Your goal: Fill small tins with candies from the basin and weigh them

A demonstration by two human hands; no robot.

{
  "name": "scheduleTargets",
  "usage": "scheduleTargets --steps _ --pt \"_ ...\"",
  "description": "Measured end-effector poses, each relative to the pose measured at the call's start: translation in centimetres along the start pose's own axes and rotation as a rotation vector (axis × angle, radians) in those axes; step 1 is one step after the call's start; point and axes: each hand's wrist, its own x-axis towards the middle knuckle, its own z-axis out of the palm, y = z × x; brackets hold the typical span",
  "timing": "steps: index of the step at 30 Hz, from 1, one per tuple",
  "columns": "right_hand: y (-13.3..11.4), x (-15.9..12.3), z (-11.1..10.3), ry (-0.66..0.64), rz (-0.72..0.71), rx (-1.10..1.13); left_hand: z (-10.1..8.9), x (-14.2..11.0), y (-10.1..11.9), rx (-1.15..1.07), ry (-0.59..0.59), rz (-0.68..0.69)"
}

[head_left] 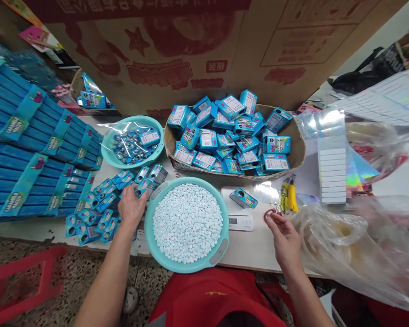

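Note:
My left hand (131,206) is closed around a small blue candy box (144,186) with a round hole in its end, among several similar open boxes (104,218) standing in rows. Beside it stands a turquoise basin (149,222) full of pale blue and white candies (187,222). My right hand (286,238) is at the table's right side, thumb and fingertips pinched together next to a red loop (270,213); what they hold, if anything, I cannot make out. Between basin and right hand, another blue box (243,198) lies tilted on a white scale (242,222).
Behind the basin, a cut-down carton (295,170) holds heaped blue boxes. A second turquoise bowl (107,152) contains shiny silver-blue pieces. Stacked blue packs (23,150) rise at left. A large cardboard box (245,54) stands behind; clear plastic bags (347,254) spread at right.

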Motion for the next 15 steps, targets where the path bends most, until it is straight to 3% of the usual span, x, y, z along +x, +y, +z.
scheduleTargets --steps 4,7,9,11,13,15 --pt "0.3 0.1 0.7 -0.016 0.028 0.003 1.5 -0.7 -1.1 0.085 -0.026 -0.023" --pt "0.3 0.2 1.0 -0.041 0.034 -0.017 2.0 -1.0 -1.2 0.104 0.094 -0.044" --pt "0.4 0.2 1.2 -0.049 0.025 -0.031 2.2 -1.7 -0.2 0.007 0.13 0.043" --pt "0.4 0.2 1.5 -0.048 0.002 -0.046 2.9 -3.2 1.9 -0.137 0.049 0.214" --pt "0.3 0.1 2.0 -0.044 -0.035 -0.067 4.1 -5.4 4.6 -0.242 -0.134 0.398" --pt "0.1 0.0 2.7 -0.04 -0.086 -0.096 5.3 -7.6 7.3 -0.223 -0.308 0.495"
